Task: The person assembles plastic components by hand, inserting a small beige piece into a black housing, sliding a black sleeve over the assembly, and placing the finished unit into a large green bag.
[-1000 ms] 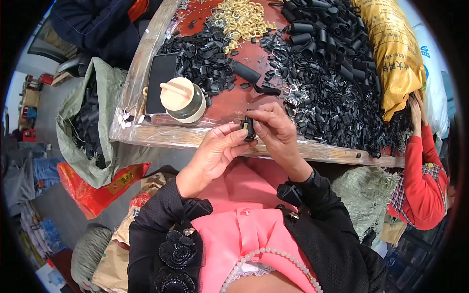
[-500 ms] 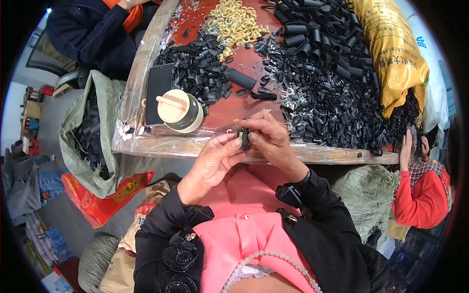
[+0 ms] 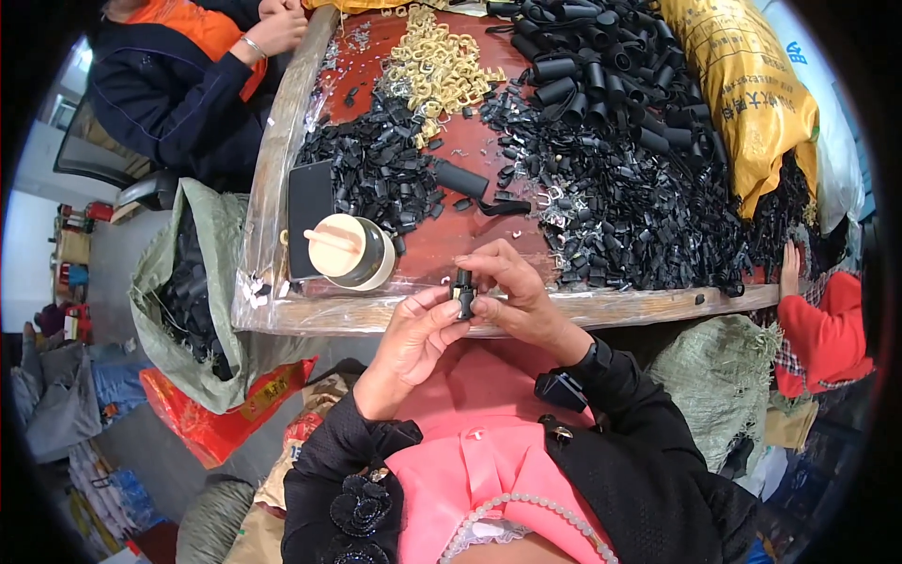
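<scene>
Just past the table's near edge, I hold a small black plastic piece (image 3: 464,293) with a pale metallic patch low on its left side. The thumb and fingers of my left hand (image 3: 412,331) pinch its lower left. From the right, my right hand (image 3: 522,303) grips it, with the index finger at its top and the thumb by its lower side. My fingertips partly hide the piece, so its exact kind is unclear. Beyond my hands lies a black tube (image 3: 460,178) with a strap (image 3: 505,207).
Small black pieces (image 3: 639,230), black tubes (image 3: 601,80) and gold rings (image 3: 437,66) are heaped on the red table (image 3: 451,244). A lidded cup (image 3: 340,242) stands by a dark tablet (image 3: 311,202). Sacks (image 3: 235,329) flank me. Other people sit far left and at right.
The view has shifted, so the table sits slightly lower. My hands keep the black piece between them, with its upper part now showing more. The person at far left has brought their hands together.
</scene>
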Demonstrator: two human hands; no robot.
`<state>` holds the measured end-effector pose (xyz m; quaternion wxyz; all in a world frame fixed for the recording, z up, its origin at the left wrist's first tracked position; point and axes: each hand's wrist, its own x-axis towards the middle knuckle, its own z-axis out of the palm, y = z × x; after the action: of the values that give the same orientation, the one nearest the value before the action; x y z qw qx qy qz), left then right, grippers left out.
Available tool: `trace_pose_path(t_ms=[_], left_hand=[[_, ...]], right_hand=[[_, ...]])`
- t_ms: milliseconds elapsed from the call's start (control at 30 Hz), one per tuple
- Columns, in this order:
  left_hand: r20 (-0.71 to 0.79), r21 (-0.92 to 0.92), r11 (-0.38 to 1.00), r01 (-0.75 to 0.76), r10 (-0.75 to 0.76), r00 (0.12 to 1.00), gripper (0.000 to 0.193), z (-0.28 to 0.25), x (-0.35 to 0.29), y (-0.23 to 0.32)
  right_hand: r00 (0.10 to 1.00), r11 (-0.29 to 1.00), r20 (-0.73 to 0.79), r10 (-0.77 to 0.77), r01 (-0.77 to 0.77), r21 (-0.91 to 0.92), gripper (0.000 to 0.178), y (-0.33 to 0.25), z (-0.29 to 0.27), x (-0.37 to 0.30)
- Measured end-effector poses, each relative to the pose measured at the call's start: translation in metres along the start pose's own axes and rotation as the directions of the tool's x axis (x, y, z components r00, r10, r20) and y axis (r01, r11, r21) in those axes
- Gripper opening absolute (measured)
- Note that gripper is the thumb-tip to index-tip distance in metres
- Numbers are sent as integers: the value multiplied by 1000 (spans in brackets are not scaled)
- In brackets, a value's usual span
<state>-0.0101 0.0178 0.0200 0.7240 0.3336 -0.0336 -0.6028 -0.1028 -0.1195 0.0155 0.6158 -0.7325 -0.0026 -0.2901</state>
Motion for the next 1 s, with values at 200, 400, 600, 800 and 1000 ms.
trace_pose_path(t_ms=[200,400,600,800,1000], left_hand=[[-23,-95,995,-32,30,999,19,-6,-1,-3],[-57,-93,995,-25,20,998,19,-7,0,-4],[-52,-84,995,-47,43,998,19,-7,4,-3],[-70,-18,999,-36,35,997,19,0,1,-6],[-37,-49,999,-21,19,999,18,1,-2,-16]], right_hand=[[973,928,88,-213,229,-293,33,3,-6,2],[965,889,122,-234,263,-375,30,1,-5,3],[988,915,-1,-157,146,-377,22,-8,-4,4],[994,959,-48,103,-112,-262,19,-19,1,-3],[986,960,-158,52,-93,-265,19,-17,8,-13]])
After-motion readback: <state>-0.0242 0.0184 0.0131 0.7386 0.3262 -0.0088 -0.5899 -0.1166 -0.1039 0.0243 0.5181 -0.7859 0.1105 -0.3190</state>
